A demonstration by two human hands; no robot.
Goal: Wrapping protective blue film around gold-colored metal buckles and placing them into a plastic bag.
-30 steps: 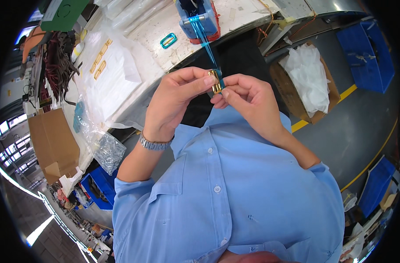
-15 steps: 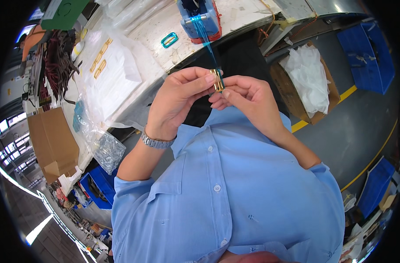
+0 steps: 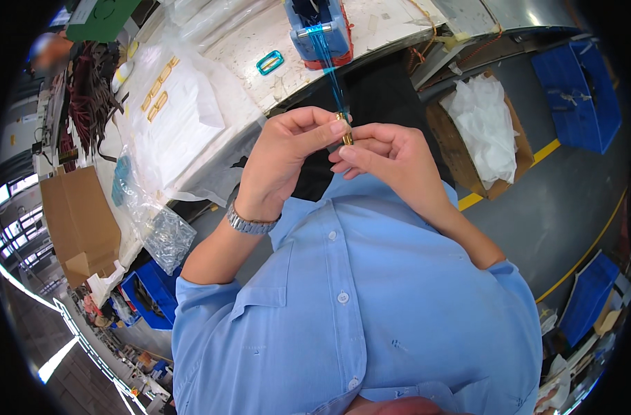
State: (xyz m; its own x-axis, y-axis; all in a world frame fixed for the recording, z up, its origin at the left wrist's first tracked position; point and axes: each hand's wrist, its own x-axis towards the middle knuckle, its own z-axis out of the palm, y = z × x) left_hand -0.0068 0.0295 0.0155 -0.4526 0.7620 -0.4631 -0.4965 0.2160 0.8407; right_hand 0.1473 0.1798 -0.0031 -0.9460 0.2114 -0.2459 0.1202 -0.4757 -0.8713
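In front of my chest, a shiny gold metal buckle (image 3: 346,137) is pinched between both hands. My left hand (image 3: 281,152) grips its upper end with thumb and fingertips. The thumb and fingers of my right hand (image 3: 397,158) close on its lower end. A strip of translucent blue film (image 3: 332,79) stretches taut from a blue tape dispenser (image 3: 301,47) down to the buckle. Fingers partly cover both the buckle and the film's end. Left of the dispenser, a blue-coated rectangular buckle (image 3: 270,63) lies on the white table.
Several gold buckles (image 3: 151,101) lie on a white sheet (image 3: 191,135) at the left. A clear plastic bag (image 3: 166,238) hangs at the table edge beside a cardboard box (image 3: 80,220). To the right are a carton with white wrapping (image 3: 485,128) and a blue bin (image 3: 581,97).
The buckle has turned in my fingers and shows a narrower gold face. My right thumb has shifted slightly left along it. Both hands still grip it.
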